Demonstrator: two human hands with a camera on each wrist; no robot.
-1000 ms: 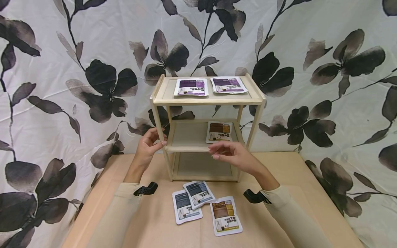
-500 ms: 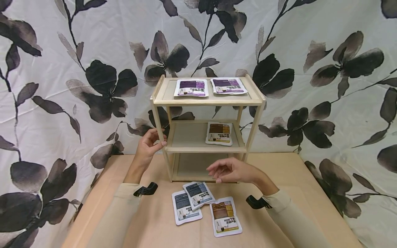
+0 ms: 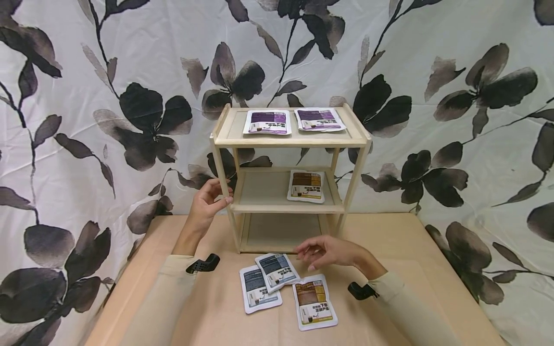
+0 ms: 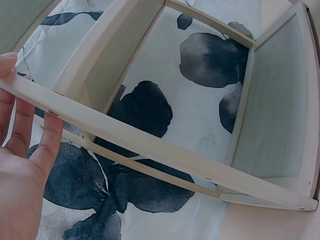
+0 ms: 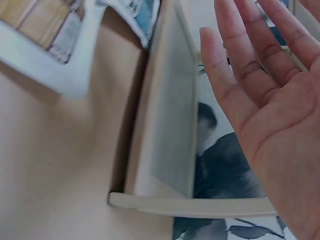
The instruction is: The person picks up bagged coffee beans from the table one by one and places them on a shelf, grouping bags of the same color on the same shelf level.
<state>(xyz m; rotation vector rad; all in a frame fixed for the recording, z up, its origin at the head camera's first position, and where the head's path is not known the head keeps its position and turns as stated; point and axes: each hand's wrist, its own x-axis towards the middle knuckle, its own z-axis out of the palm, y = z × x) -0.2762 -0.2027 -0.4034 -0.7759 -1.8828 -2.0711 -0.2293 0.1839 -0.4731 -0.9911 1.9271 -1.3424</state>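
My left hand (image 3: pixel 204 209) holds the front left post of a small three-tier wooden shelf (image 3: pixel 290 208), thumb in front and fingers behind, as the left wrist view also shows. My right hand (image 3: pixel 332 252) hovers before the bottom tier with relaxed fingers and nothing in them. Just below it lies a brown-and-yellow pouch (image 3: pixel 315 302) on the table. To its left, one blue pouch (image 3: pixel 278 272) overlaps another blue pouch (image 3: pixel 256 288). A second brown pouch (image 3: pixel 305 186) lies on the middle tier's right side. The top tier bears two purple pouches (image 3: pixel 267 122), side by side.
The shelf stands toward the back of a light wood-coloured table (image 3: pixel 376 235). Close behind it hangs a white cloth (image 3: pixel 303 72) with dark flowers. A black wrist device (image 3: pixel 362 291) sits at the right sleeve, and another one (image 3: pixel 203 264) at the left.
My right hand has come down from the middle tier's front edge to near the pouches on the table. My left hand stays on the post, and the pouches lie as before.
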